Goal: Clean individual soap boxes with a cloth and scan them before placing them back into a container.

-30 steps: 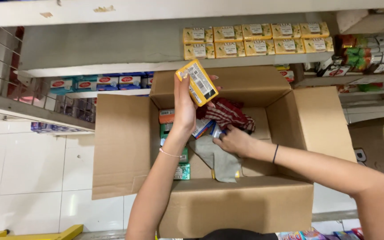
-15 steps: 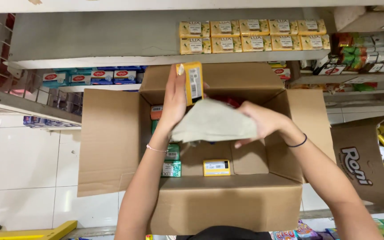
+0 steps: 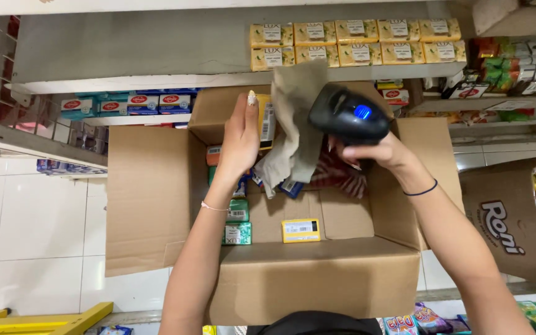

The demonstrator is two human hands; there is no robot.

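My left hand (image 3: 241, 139) holds a small yellow soap box (image 3: 265, 121) upright above an open cardboard carton (image 3: 317, 279). My right hand (image 3: 376, 152) grips a black handheld scanner (image 3: 348, 115) with a blue light, together with a crumpled grey-brown sheet of paper (image 3: 296, 130) that hangs between the two hands. The scanner faces the yellow box. Inside the carton lie another yellow soap box (image 3: 300, 230), green soap boxes (image 3: 237, 233) along the left wall, and red packets (image 3: 337, 175) partly hidden behind the paper.
A shelf above carries rows of yellow soap boxes (image 3: 355, 40). Blue and white soap boxes (image 3: 128, 103) fill a lower shelf at left. A brown cardboard piece (image 3: 507, 220) stands at right. A yellow frame (image 3: 44, 321) lies on the white tiled floor.
My right hand lifted the paper sheet out of the carton and now shows the black scanner raised beside the yellow box. My left hand kept the box up, shifting slightly.
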